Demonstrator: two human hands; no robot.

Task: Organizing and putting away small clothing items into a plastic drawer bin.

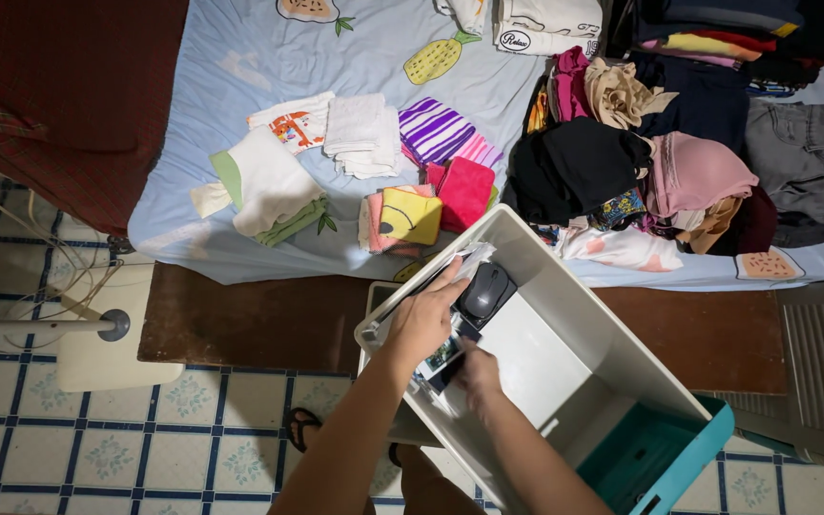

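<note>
The black mouse [486, 292] lies at the top end of the white bin [565, 277], just beside the left hand [423, 319], fingers curled on papers; the right hand [477, 372], blurred, pinches a card below it.

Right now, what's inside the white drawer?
In the white drawer: a dark computer mouse, some papers and a small printed card. The left hand and right hand cover whatever lies beneath them.

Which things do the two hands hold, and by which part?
Left hand grips the white drawer by its end wall. Whether the right hand holds anything cannot be told.
</note>
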